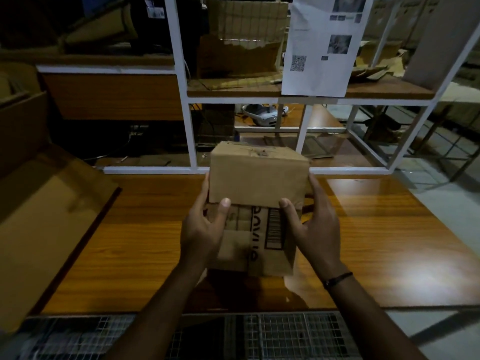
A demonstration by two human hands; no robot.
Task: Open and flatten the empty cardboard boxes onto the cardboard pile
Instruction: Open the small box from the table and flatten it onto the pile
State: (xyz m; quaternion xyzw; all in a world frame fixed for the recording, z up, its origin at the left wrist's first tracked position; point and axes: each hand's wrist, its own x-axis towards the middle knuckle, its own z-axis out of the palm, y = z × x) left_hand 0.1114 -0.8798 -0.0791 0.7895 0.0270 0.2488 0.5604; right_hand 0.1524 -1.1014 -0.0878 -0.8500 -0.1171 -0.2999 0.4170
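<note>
While the wooden table [130,242] fills the middle of the scene, with a white rack [193,141] along its far edge, a big flattened cardboard sheet [46,229] lies tilted at the near left, probably the pile. Over the table's centre the cardboard box [233,248] is held up, not yet flattened. The left hand [202,229] and right hand [319,229] clasp its sides, thumbs pressed on the near face just below a flap [257,178] edge. Opening seems to be the step in hand. Next, the thumbs would need to pry that flap loose.

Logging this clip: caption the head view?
Left hand and right hand grip an unflattened cardboard box over the wooden table; flat cardboard lies at left.
</note>
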